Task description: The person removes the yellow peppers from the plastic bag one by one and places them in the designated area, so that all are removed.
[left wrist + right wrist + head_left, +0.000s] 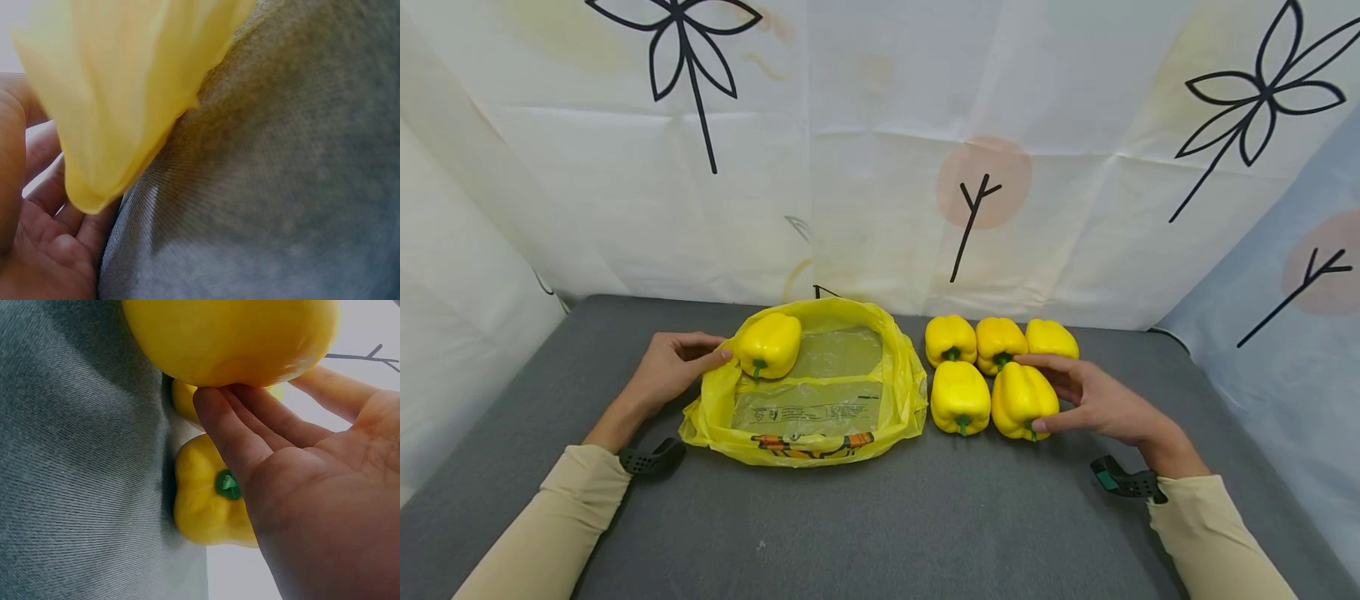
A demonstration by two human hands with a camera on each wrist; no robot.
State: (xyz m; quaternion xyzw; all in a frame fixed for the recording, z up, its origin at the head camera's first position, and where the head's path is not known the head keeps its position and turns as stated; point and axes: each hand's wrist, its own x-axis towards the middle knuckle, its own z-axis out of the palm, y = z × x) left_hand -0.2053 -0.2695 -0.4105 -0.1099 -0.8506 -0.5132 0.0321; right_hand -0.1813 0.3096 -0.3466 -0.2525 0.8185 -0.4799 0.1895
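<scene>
A yellow plastic bag (904, 400) stands on the table with its mouth spread wide and its rim rolled outward. One yellow bell pepper (771, 343) lies inside it at the left. My left hand (666, 371) pinches the bag's left rim between thumb and fingers; the left wrist view has the bag's yellow film (119, 94) hanging in front of those fingers. On the right, my right hand (1097, 400) holds the front right bell pepper (1021, 398), thumb near its green stem and fingers round its far side. The right wrist view shows this pepper (231, 337) against the fingertips.
Beside the held pepper is another bell pepper (960, 396). Behind them stands a back row: a left pepper (950, 336), a middle pepper (1000, 337) and a right pepper (1051, 337). A white printed curtain (880, 208) hangs behind the grey table (865, 533).
</scene>
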